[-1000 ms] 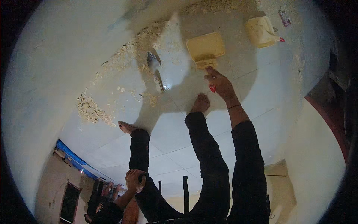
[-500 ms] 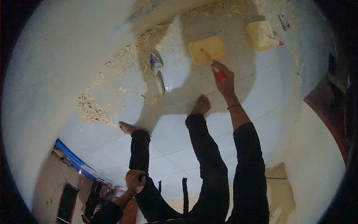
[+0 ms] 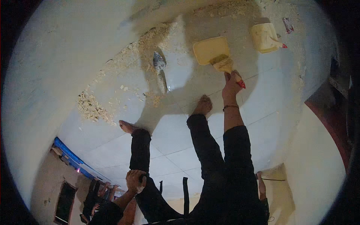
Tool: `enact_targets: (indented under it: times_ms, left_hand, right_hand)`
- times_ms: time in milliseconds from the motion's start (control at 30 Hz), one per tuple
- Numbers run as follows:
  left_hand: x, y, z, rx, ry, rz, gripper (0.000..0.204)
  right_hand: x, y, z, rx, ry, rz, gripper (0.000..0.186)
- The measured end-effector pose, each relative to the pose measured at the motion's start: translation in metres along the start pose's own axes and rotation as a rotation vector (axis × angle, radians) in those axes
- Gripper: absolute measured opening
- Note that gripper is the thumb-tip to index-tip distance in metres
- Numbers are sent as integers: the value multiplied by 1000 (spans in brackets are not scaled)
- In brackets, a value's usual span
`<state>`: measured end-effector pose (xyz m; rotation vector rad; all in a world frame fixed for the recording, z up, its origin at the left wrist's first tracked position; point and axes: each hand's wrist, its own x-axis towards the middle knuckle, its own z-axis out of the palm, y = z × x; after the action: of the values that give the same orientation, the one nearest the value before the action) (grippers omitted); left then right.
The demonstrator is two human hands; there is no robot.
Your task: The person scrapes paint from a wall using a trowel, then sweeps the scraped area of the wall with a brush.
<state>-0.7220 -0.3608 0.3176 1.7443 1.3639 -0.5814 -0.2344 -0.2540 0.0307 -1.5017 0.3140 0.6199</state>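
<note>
My right hand (image 3: 231,88) is closed round the handle of a wide flat paintbrush (image 3: 224,63), whose red-tipped end points back toward me. The bristles lie over the near right corner of a shallow yellow tub (image 3: 200,48) on the floor. My left hand (image 3: 135,181) rests at my left knee, its fingers curled; a small pale patch shows by them, but I cannot make out what it is. A trowel (image 3: 159,62) with a smeared grey blade lies on the floor left of the tub.
A second pale yellow tub (image 3: 262,28) holding a red-tipped tool stands far right, beside a small wrapper (image 3: 288,25). Scraped flakes (image 3: 92,107) line the wall's foot at left. My bare feet (image 3: 203,105) are on the tiles. Other people (image 3: 95,200) show at lower left.
My right hand has drawn the brush back toward me and turned it, so its broad flat side now shows at the tub's corner. My left hand has stayed at the knee.
</note>
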Motion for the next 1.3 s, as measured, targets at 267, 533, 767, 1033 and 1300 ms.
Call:
enact_targets:
  times_ms: [267,533,767,1033,1300]
  left_hand:
    - [8,13,0,1,-48,-7,17]
    - [-2,-8,5,-1,27,63,19]
    - [0,-9,12,30,-11,-23,19]
    - [26,-32,49,33,17,56,25]
    - [4,-8,59,-100,359,448,28]
  right_hand:
    - [13,-7,-15,30,21,49,19]
    - [16,-10,-6,38,-100,66,19]
    - [9,0,-42,224,-265,170,25]
    - [-52,-109,-51,419,-440,187,14]
    - [-242,-297,-85,576,-818,52,38]
